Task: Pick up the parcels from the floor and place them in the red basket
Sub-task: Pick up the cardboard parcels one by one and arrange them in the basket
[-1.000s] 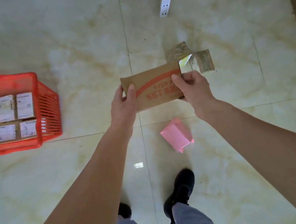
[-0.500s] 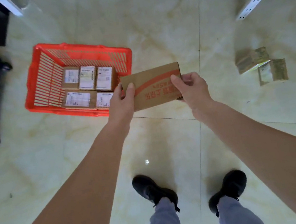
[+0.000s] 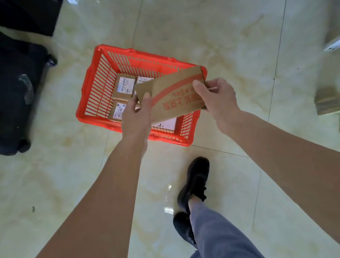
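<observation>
A flat brown cardboard parcel [image 3: 173, 94], marked with a red curved stripe and red printed characters, is held in the air above the red basket [image 3: 99, 58]. Its left end is pinched by the left hand [image 3: 138, 113], its right end by the right hand [image 3: 217, 94], thumbs on top. Several small brown boxes [image 3: 123, 87] with white labels are seen lying in the basket, which stands on the tiled floor [image 3: 216, 25].

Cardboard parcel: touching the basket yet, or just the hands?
Cannot tell. Head view: both hands, left and right, grip the parcel; it overlaps the basket, hiding any gap.
</observation>
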